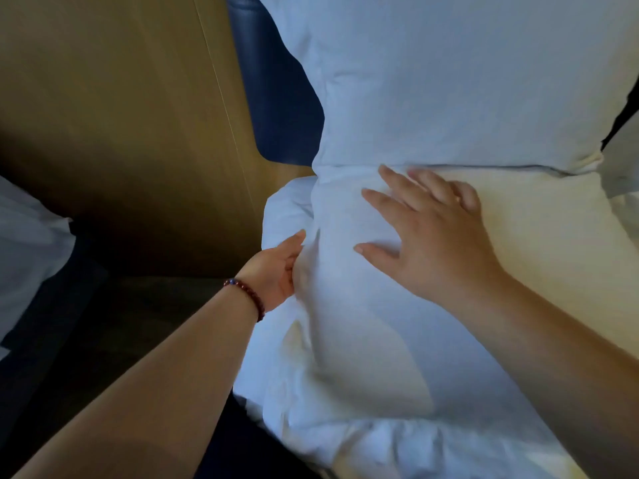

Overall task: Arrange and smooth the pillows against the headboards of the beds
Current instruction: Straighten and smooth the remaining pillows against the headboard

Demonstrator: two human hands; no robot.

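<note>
Right hand (pixel 432 236) lies flat, fingers spread, pressing the front pillow (pixel 518 254). Left hand (pixel 276 271) is at that pillow's left edge with its fingers buried in the fabric, so I can't tell if it's gripping or just pushing. Back pillow (pixel 449 81) already stands against the headboard (pixel 276 98) and looks smooth. I'd guess halfway, since the front one's left end is wrinkled. No labels or writing anywhere.
</note>
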